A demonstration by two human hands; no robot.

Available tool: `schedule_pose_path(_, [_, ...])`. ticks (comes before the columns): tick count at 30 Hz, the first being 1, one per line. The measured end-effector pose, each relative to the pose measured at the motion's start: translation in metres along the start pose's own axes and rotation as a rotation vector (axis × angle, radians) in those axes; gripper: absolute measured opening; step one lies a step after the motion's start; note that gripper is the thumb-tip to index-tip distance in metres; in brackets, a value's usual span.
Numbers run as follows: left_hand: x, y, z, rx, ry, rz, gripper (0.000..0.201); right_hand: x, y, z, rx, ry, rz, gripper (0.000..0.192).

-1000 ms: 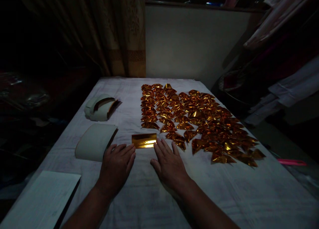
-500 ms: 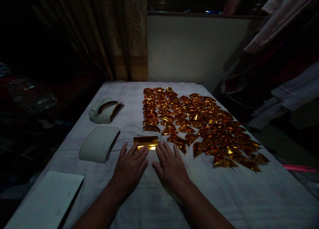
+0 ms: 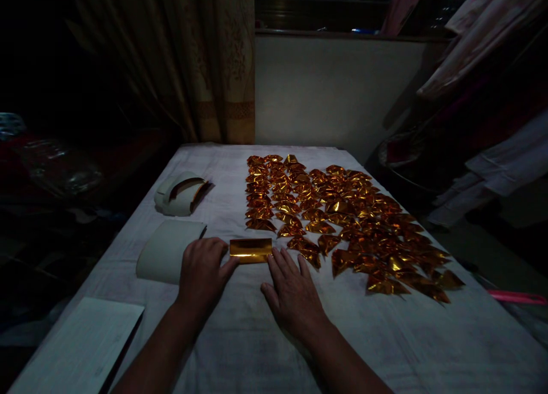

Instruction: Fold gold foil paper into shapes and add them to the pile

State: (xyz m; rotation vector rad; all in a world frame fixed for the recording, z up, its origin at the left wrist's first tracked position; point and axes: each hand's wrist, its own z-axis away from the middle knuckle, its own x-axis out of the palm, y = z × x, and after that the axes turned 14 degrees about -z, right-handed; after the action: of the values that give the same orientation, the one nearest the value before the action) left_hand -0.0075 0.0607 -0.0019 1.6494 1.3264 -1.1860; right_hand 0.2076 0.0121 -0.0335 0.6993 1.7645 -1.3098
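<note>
Currently: left hand (image 3: 201, 274) has curled since 0.5 s ago. It was flat on the cloth then; now the fingers are bunched and the thumb tip touches the left end of the gold foil strip (image 3: 250, 249). Looks like a light pinch on that end, though I cannot tell whether the grip is fully closed on it. Right hand (image 3: 293, 291) is about where it was: palm down, fingers spread, grip open and holding nothing, fingertips just at the strip's right end, roughly 5 o'clock of it. My read: flattening has given way to handling the strip, likely the start of a fold.

Near edge, 8 o'clock of the hands: a flat pale sheet of paper (image 3: 77, 348), matte, lying on the bench (image 3: 257, 348), which is covered in a white, slightly wrinkled cloth.

At 9 o'clock of the strip: a curved stack of white-backed sheets (image 3: 166, 257), bowed upward. Further, at 11 o'clock: a second curled bundle (image 3: 180, 194), white outside, gold lining showing at the edge.

The strip is a narrow rectangle, mirror-glossy, and lies flat.

From 12 to 3 o'clock: a large spread of folded gold foil pieces (image 3: 342, 217), roughly triangular, crinkled, shiny, laid in rough rows.

Far end: beige curtain (image 3: 214, 68), soft vertical folds.
</note>
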Motion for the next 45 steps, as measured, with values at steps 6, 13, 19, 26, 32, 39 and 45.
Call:
schedule_pose_path(6, [0.02,-0.001,0.006,-0.031,0.056,0.084,0.03,0.0,0.001,-0.001,-0.009,0.004,-0.015,0.057])
schedule_pose_path(13, [0.021,0.006,0.01,-0.055,0.044,0.156,0.016,0.002,0.002,0.001,-0.025,0.036,-0.018,0.055])
schedule_pose_path(19, [0.021,0.005,0.012,-0.006,0.071,0.22,0.01,0.005,0.003,0.002,-0.049,0.087,-0.017,0.053])
schedule_pose_path(26, [0.016,0.004,0.009,-0.096,0.044,0.398,0.007,0.004,0.012,0.0,-0.168,0.41,-0.158,0.041])
schedule_pose_path(32, [0.01,0.005,0.013,-0.078,0.043,0.558,0.021,-0.019,-0.002,-0.009,-0.288,0.576,-0.126,0.068])
schedule_pose_path(39, [-0.01,0.007,0.016,0.01,0.0,0.639,0.042,-0.038,-0.01,-0.009,-0.389,0.443,-0.187,0.05])
schedule_pose_path(45, [-0.013,0.012,0.009,-0.221,0.017,0.839,0.055,-0.032,-0.016,-0.005,-0.181,0.267,-0.433,0.039])
